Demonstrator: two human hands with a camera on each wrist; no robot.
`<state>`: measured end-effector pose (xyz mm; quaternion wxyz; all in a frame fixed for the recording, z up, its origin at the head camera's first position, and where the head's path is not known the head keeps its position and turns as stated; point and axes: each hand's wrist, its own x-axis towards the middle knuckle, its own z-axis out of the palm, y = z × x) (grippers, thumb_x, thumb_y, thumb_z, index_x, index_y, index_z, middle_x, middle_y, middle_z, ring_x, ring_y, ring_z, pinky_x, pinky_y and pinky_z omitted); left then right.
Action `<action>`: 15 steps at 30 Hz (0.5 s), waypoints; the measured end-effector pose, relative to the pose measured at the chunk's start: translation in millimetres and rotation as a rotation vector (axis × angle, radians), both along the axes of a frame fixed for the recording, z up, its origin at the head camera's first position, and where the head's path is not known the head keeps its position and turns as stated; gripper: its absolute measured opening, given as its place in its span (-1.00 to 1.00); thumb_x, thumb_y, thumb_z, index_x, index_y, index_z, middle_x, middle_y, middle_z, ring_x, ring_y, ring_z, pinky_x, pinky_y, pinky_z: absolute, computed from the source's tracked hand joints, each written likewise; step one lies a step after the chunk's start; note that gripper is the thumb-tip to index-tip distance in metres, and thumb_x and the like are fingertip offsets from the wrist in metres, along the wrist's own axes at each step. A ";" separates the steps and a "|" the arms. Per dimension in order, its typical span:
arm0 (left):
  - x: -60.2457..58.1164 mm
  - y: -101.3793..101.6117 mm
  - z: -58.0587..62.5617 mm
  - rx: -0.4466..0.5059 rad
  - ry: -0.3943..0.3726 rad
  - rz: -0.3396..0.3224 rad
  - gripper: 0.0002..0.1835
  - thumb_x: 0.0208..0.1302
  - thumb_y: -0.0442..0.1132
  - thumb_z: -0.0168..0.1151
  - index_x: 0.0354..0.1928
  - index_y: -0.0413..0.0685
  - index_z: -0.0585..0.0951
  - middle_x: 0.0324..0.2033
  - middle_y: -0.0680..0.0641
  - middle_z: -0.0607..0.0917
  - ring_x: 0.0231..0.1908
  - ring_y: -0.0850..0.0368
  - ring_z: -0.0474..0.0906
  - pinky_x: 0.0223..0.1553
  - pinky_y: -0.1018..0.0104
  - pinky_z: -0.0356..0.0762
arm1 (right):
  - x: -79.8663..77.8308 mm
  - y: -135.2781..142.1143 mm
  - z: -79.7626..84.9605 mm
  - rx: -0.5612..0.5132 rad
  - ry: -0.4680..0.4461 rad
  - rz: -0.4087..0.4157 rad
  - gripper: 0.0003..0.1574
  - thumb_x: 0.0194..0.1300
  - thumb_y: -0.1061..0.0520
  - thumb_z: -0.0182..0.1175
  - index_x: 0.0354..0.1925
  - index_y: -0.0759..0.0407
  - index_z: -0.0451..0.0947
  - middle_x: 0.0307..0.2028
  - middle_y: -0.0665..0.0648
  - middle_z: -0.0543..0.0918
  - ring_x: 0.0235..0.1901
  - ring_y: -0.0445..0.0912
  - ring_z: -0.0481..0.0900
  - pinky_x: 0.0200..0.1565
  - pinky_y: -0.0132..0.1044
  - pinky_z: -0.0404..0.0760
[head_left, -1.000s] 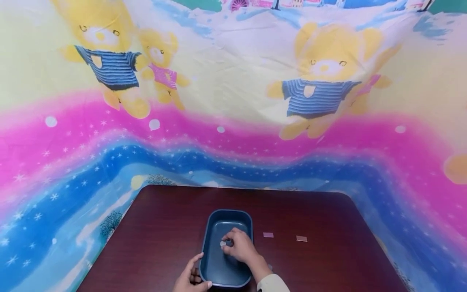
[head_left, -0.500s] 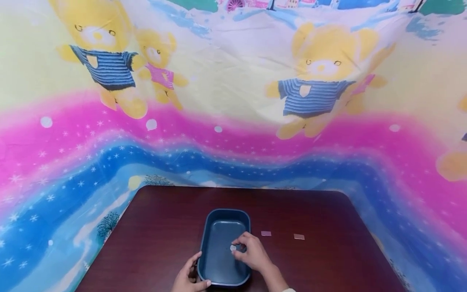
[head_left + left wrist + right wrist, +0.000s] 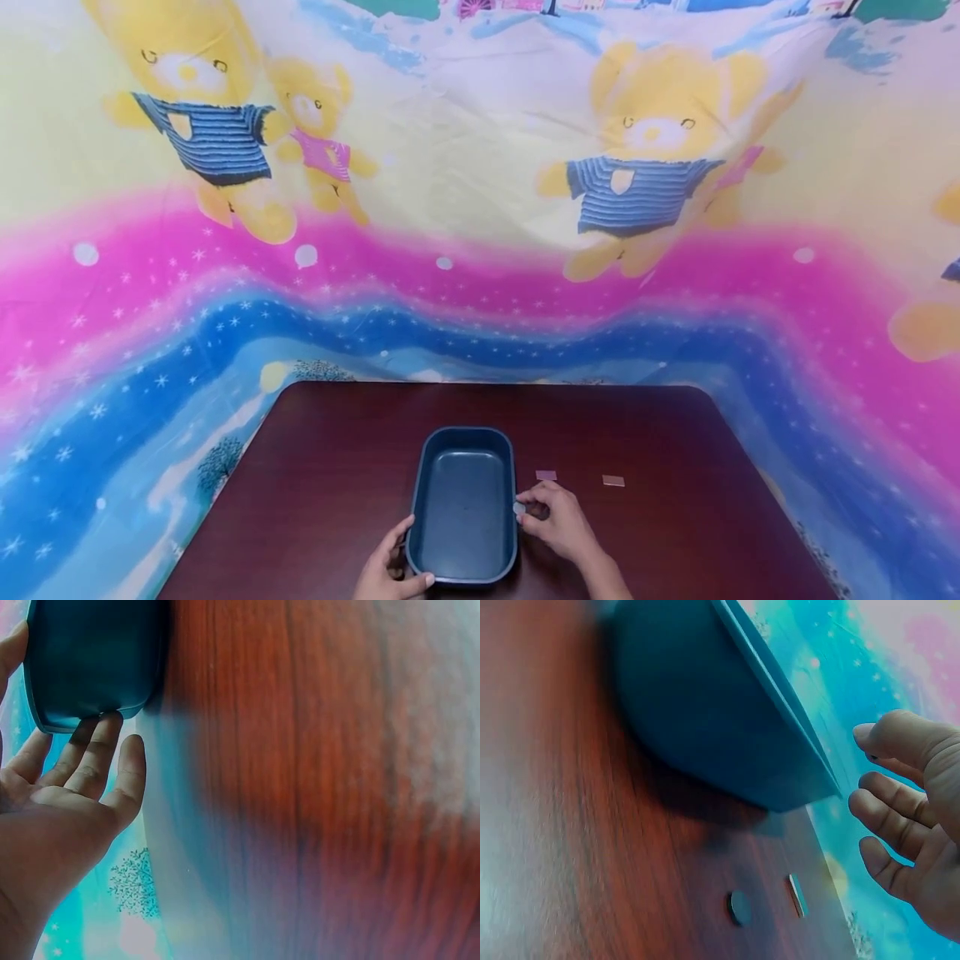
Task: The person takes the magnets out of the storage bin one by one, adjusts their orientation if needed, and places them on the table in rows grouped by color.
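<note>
A deep blue-green rectangular container (image 3: 463, 575) with rounded corners stands on the table, its inside bare in the head view. My left hand (image 3: 390, 567) holds its near left corner, thumb on the near rim and fingers along the side wall. In the left wrist view those fingers (image 3: 97, 754) meet the wall. Thumb and forefinger of my right hand (image 3: 558, 521) pinch a small pale round disc (image 3: 519, 507), which overlaps the container's right rim. The right wrist view has this hand (image 3: 907, 817) beside the raised rim, the disc mostly hidden by the fingers.
Beyond the right hand lie a small pink rectangular piece (image 3: 546, 475) and, further right, a brownish one (image 3: 613, 481). A dark round disc (image 3: 739, 907) rests on the brown table (image 3: 337, 467) in the right wrist view. A patterned cloth (image 3: 465, 183) hangs behind the table.
My right hand has moved right with the pale disc, from over the container's middle to its right rim. The left hand keeps its hold on the corner.
</note>
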<state>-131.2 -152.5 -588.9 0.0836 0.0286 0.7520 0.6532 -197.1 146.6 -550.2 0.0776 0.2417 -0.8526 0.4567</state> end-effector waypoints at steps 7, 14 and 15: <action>-6.9 3.1 -1.2 0.020 0.035 -0.028 -0.06 -0.06 -0.36 0.46 0.35 -0.36 0.14 0.03 -0.46 0.45 -0.08 -0.23 0.50 -0.23 0.12 0.52 | 7.1 29.2 2.4 0.012 0.075 -0.100 -0.74 -0.09 0.33 0.39 -0.31 0.22 0.68 -0.38 -0.05 0.54 -0.46 -0.24 0.54 -0.43 -0.36 0.52; -6.7 -3.8 -0.6 0.040 -0.065 -0.058 -0.08 0.03 -0.30 0.41 0.36 -0.37 0.09 0.06 -0.45 0.41 -0.11 -0.19 0.51 -0.28 0.13 0.51 | 12.8 54.0 -0.5 0.032 0.050 -0.170 -0.74 -0.09 0.33 0.41 -0.31 0.24 0.68 -0.40 -0.07 0.53 -0.47 -0.27 0.53 -0.41 -0.37 0.53; -7.8 -3.9 -0.6 0.038 -0.068 -0.062 -0.07 0.02 -0.29 0.42 0.36 -0.36 0.09 0.05 -0.44 0.42 -0.12 -0.17 0.52 -0.28 0.13 0.51 | 13.3 57.7 -1.1 0.038 0.048 -0.185 -0.73 -0.10 0.34 0.40 -0.31 0.23 0.67 -0.40 -0.07 0.53 -0.47 -0.29 0.52 -0.42 -0.37 0.53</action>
